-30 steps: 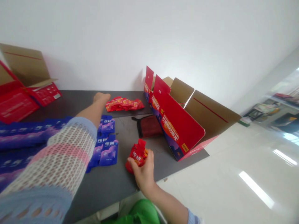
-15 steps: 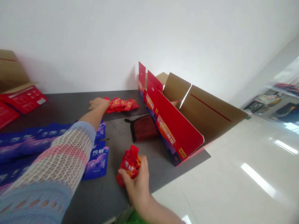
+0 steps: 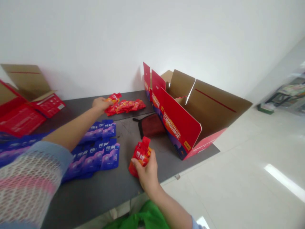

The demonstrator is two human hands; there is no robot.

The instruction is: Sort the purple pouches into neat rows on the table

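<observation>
My left hand (image 3: 102,104) is closed on a red pouch (image 3: 114,97), lifted just above the left end of a row of red pouches (image 3: 130,106) near the wall. Closer to me, my right hand (image 3: 147,171) grips several red pouches (image 3: 140,155) in a bunch, held up over the table's front part. Overlapping blue pouches (image 3: 111,156) lie in rows to the left of my right hand, partly covered by my left forearm.
Open red cartons (image 3: 177,124) line the right side of the dark table (image 3: 107,190). Another open red carton (image 3: 21,117) stands at the left. A dark reddish zip case (image 3: 152,125) lies in the middle. The table's edge runs close on the right, with shiny floor beyond.
My left hand has risen from the red row with a red pouch in it. The view has shifted left, showing more of the left carton. My right hand still holds its bunch.
</observation>
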